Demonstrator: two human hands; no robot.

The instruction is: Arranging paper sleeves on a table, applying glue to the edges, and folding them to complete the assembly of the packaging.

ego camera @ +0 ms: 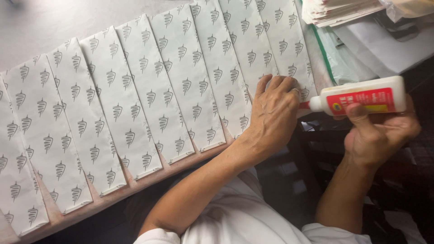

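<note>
A row of several long white paper sheets (149, 90) printed with small grey cone-shaped marks lies overlapped across the table, each showing a bare brownish strip at its near end. My left hand (273, 113) presses flat on the rightmost sheet (282, 40), fingers together, with a ring on one finger. My right hand (379, 133) grips a white glue bottle (361, 97) with a red and yellow label, held sideways. Its red nozzle points left and touches the edge of the sheet beside my left hand.
A stack of folded paper pieces (339, 10) sits at the top right, next to loose white sheets (389, 45) and a green-edged plastic sheet (337, 56). The grey table surface (45, 22) shows at the top left. Dark floor lies under my arms.
</note>
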